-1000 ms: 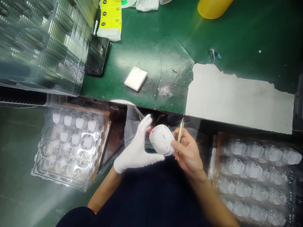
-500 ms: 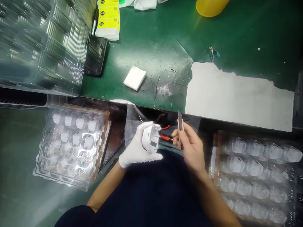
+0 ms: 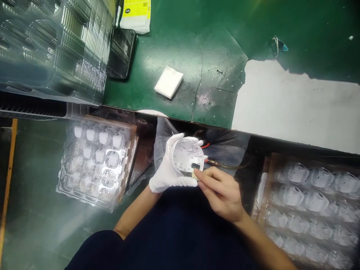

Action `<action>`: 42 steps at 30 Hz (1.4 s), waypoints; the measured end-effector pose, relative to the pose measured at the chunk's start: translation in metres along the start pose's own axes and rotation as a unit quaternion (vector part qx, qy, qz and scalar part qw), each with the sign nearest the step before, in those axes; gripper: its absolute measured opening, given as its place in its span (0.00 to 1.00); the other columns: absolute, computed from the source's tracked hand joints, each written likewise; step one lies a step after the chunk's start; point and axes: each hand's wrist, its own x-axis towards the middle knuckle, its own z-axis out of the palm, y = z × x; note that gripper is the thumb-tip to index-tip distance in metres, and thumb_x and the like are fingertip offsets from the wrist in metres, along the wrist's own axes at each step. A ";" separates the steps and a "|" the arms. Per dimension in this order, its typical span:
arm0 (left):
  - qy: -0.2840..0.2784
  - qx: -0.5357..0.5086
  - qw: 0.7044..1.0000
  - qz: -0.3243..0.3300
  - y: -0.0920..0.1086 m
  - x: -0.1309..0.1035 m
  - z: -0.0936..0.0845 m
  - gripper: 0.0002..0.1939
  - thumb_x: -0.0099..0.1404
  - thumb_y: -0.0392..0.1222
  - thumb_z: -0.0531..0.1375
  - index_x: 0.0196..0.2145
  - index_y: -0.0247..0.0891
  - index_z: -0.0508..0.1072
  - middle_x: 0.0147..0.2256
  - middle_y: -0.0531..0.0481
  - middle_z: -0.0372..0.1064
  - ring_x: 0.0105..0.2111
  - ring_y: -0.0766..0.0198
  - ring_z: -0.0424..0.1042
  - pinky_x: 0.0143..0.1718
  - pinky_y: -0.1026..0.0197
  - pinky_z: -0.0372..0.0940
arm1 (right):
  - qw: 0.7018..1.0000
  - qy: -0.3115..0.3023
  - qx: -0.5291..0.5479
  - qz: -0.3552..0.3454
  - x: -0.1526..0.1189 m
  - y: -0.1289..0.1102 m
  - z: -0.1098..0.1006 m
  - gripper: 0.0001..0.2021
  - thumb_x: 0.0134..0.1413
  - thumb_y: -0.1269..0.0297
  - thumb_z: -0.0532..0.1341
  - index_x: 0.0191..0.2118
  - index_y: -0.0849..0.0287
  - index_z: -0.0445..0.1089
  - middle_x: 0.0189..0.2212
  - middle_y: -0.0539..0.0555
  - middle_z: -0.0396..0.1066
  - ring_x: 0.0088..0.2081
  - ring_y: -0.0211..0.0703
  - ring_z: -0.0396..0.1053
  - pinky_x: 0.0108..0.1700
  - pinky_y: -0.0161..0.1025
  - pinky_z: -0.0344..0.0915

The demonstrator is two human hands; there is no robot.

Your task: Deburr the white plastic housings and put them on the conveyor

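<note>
The left hand (image 3: 165,173) cups a white cover (image 3: 184,154), the right hand (image 3: 223,191) grips a knife (image 3: 193,175); rim work seemingly calls next for steadiness.

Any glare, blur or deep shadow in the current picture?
Head view: glare streaks the stacked clear trays; head view: the gloved left hand is bright with little texture; head view: white parts at lower right look hazy; head view: deep shadow under the table.

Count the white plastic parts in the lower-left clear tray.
7 white plastic parts: four in the clear plastic tray's far row, three in the next; glare may hide others.
</note>
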 end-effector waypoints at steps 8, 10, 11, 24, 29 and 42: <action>-0.034 -0.040 0.997 0.052 -0.012 0.002 -0.003 0.55 0.48 0.46 0.84 0.66 0.62 0.61 0.66 0.47 0.65 0.68 0.39 0.69 0.64 0.34 0.73 | 1.000 -0.006 0.004 -0.009 0.001 0.001 -0.002 0.25 0.66 0.80 0.63 0.64 0.52 0.78 0.32 0.51 0.74 0.29 0.37 0.69 0.30 0.35 0.67; -0.046 -0.049 0.996 0.060 -0.013 0.003 -0.004 0.53 0.50 0.44 0.83 0.66 0.63 0.63 0.66 0.48 0.65 0.68 0.41 0.70 0.64 0.35 0.73 | 1.000 -0.009 0.007 -0.008 0.001 0.001 -0.002 0.26 0.66 0.81 0.64 0.64 0.52 0.78 0.32 0.51 0.73 0.29 0.37 0.69 0.31 0.35 0.67; -0.047 -0.051 0.996 0.061 -0.013 0.003 -0.004 0.52 0.50 0.43 0.83 0.66 0.63 0.64 0.66 0.48 0.65 0.67 0.41 0.71 0.64 0.35 0.73 | 1.000 -0.010 0.008 -0.008 0.000 0.001 -0.002 0.26 0.66 0.81 0.64 0.64 0.53 0.78 0.32 0.51 0.73 0.29 0.37 0.69 0.31 0.35 0.67; -0.043 -0.065 0.996 0.049 -0.010 0.004 -0.001 0.52 0.49 0.44 0.84 0.65 0.61 0.64 0.66 0.48 0.66 0.69 0.42 0.67 0.65 0.37 0.72 | 1.000 -0.011 0.008 -0.014 -0.001 0.001 -0.004 0.27 0.66 0.82 0.63 0.65 0.52 0.76 0.33 0.51 0.72 0.30 0.39 0.69 0.32 0.37 0.66; -0.030 -0.052 0.998 0.029 -0.009 0.003 -0.001 0.55 0.47 0.48 0.84 0.66 0.59 0.62 0.66 0.45 0.66 0.68 0.39 0.68 0.64 0.35 0.73 | 1.000 -0.019 0.023 -0.005 -0.001 0.001 -0.005 0.28 0.66 0.82 0.62 0.67 0.51 0.75 0.35 0.52 0.73 0.31 0.39 0.71 0.33 0.37 0.67; -0.024 -0.031 0.999 0.029 -0.013 0.001 -0.003 0.55 0.47 0.48 0.84 0.66 0.61 0.61 0.66 0.45 0.67 0.68 0.38 0.70 0.64 0.34 0.73 | 1.000 -0.020 -0.019 -0.013 -0.004 0.002 -0.005 0.26 0.67 0.81 0.63 0.66 0.52 0.75 0.35 0.52 0.73 0.32 0.40 0.70 0.35 0.38 0.67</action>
